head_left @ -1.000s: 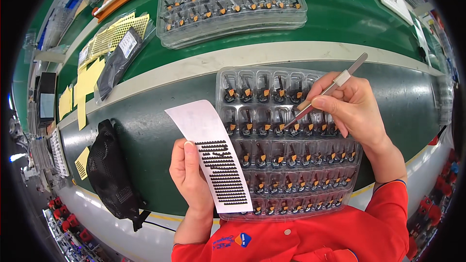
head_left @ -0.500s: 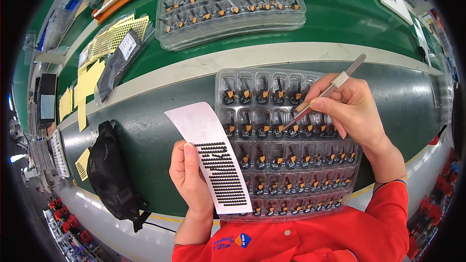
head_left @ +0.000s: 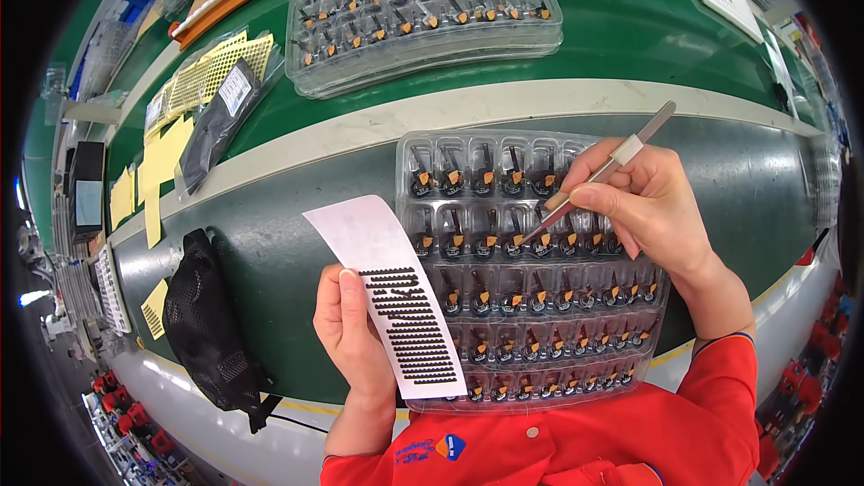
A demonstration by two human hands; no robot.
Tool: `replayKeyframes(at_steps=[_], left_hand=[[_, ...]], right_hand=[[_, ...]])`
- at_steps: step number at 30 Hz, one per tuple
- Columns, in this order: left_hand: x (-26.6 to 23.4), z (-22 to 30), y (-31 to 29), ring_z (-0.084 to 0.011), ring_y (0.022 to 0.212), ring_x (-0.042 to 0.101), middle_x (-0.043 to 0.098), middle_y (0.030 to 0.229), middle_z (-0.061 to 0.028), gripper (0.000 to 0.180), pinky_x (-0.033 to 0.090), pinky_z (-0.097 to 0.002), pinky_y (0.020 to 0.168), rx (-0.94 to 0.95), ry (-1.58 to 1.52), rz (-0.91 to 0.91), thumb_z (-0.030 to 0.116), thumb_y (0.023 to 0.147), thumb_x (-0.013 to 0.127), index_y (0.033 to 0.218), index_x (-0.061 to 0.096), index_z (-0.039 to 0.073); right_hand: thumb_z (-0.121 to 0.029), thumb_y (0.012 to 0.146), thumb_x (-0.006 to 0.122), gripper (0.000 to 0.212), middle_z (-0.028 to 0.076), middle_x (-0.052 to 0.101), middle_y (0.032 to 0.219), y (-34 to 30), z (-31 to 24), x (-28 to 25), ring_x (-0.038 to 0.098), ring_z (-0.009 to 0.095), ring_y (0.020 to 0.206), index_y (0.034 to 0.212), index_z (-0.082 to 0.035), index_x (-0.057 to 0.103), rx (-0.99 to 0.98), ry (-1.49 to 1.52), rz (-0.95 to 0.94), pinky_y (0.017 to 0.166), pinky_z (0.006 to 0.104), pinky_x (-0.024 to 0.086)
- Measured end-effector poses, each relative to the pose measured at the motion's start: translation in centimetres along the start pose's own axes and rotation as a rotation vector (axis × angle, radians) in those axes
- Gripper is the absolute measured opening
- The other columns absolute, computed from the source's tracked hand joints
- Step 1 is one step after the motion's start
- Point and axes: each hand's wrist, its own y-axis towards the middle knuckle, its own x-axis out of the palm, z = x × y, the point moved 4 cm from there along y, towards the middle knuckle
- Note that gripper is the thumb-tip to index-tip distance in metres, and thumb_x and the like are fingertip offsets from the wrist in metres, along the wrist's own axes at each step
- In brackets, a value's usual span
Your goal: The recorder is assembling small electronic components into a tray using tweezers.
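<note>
The right hand (head_left: pixel 650 202) pinches the tweezers (head_left: pixel 626 150), their tips left of it and nearer the person, at an orange-tabbed black part (head_left: pixel 515 248) in the clear tray (head_left: pixel 491 137); I cannot tell whether they touch. The left hand (head_left: pixel 353 335) pinches the left edge of the white sheet (head_left: pixel 358 229), which overlaps the tray just right of it. A steady right wrist and light squeeze should spare neighbouring parts, with the sheet held flat

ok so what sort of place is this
Probably a factory assembly workshop: the right hand holds tweezers over a clear compartmented tray of small black parts, and a stack of similar trays stands on the green bench beyond.
</note>
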Motion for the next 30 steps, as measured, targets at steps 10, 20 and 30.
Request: replayKeyframes(at_steps=[10,20,30], left_hand=[[-0.01,-0.02,-0.01,-0.002,0.06,0.049,0.056,0.073,0.0002,0.02,0.039,-0.0161,0.055,-0.003,-0.017,0.002,0.017,0.096,0.042,0.085,0.05,0.003],[0.34,0.23,-0.17,-0.0031,0.061,0.051,0.056,0.073,-0.0009,0.02,0.04,-0.017,0.056,-0.006,-0.016,0.026,0.017,0.096,0.041,0.085,0.049,0.003],[0.37,0.31,-0.22,-0.0046,0.062,0.052,0.057,0.074,-0.0021,0.019,0.042,-0.0185,0.057,-0.01,-0.032,0.024,0.017,0.096,0.042,0.087,0.049,0.002]], right_hand=[[-0.004,0.084,0.059,0.01,0.013,0.067,0.079,-0.2,-0.12,0.09,0.042,0.001,0.038,0.088,0.004,0.057,-0.014,0.001,-0.008,0.035,0.0151,0.029],[-0.004,0.084,0.059,0.008,0.012,0.066,0.079,-0.6,-0.1,0.16,0.043,0.002,0.04,0.088,0.003,0.056,-0.045,-0.03,0.005,0.036,0.0155,0.03],[-0.004,0.084,0.059,0.008,0.011,0.066,0.078,-0.87,-0.36,0.07,0.043,0.002,0.04,0.088,0.003,0.056,-0.087,-0.146,-0.014,0.036,0.0154,0.03]])
